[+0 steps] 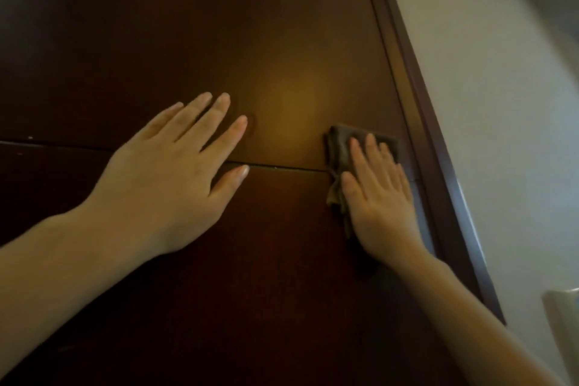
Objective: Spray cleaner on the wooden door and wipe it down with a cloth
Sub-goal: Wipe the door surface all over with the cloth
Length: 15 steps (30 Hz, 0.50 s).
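Wooden door (pixel 194 28) filled most of the frame. Cloth (pixel 340 142) lay flat on it at right centre, by the frame edge, pinned under the right hand (pixel 377 194), fingers straight, likely wiping. Left hand (pixel 169 175) pressed flat and splayed at centre left, probably bracing the door.

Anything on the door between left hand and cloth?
Nothing, per the head view: only bare door, crossed by a thin horizontal groove running from the left hand to the cloth, which the right hand presses flat.
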Tool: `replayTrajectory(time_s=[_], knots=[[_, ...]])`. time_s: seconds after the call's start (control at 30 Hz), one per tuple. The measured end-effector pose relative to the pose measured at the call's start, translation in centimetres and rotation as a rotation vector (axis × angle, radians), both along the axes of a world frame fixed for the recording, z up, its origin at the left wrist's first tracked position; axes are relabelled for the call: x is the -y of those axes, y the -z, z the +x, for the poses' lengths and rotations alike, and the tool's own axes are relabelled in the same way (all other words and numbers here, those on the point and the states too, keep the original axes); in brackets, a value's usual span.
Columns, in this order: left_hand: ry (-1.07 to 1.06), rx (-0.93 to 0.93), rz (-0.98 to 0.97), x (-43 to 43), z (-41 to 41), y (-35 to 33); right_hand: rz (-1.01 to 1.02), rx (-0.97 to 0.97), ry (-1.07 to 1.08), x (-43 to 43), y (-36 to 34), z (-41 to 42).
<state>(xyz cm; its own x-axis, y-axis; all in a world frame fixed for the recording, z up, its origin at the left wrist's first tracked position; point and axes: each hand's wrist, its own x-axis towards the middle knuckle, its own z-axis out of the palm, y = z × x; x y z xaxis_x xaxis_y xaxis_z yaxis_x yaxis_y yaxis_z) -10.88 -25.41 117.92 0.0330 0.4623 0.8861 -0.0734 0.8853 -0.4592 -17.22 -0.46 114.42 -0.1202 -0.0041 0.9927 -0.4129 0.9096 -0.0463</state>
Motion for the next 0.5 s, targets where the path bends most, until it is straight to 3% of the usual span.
replayTrajectory(time_s=[0.2, 0.3, 0.4, 0.5], knots=[[-0.082, 0.011, 0.114, 4.9, 1.6, 0.7, -0.049, 0.065, -0.024, 2.6, 0.8, 1.4], [-0.087, -0.011, 0.103, 4.4, 1.7, 1.2, 0.052, 0.017, -0.001, 7.2, 1.8, 3.2], [-0.086, -0.031, 0.089, 4.5, 2.0, 1.2, 0.213, -0.153, -0.029, 11.7, 3.7, 4.2], [-0.077, -0.026, 0.064, 5.3, 2.5, 1.2, 0.282, -0.207, -0.042, 12.2, 3.0, 3.8]])
